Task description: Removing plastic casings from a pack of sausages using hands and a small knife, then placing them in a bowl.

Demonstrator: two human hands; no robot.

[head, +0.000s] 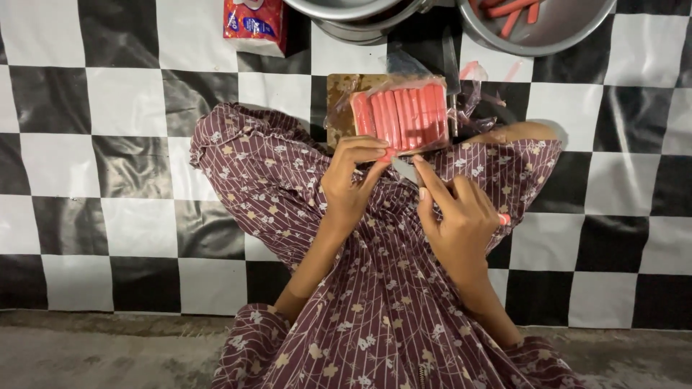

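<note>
A clear plastic pack of several pink-red sausages (404,115) lies on a small wooden board (339,94) in front of my knees. My left hand (353,180) pinches the lower end of one sausage at the pack's near edge. My right hand (454,216) hovers beside it with the forefinger pointing at the same spot, and a small pink piece (504,218) shows at its outer fingers. A knife blade (450,65) lies past the pack.
A metal bowl (562,36) at the top right holds several peeled red sausages. Stacked metal bowls (360,21) sit at the top middle, and a red packet (254,25) to their left. A black-and-white checked mat (108,166) covers the floor; my patterned dress covers my lap.
</note>
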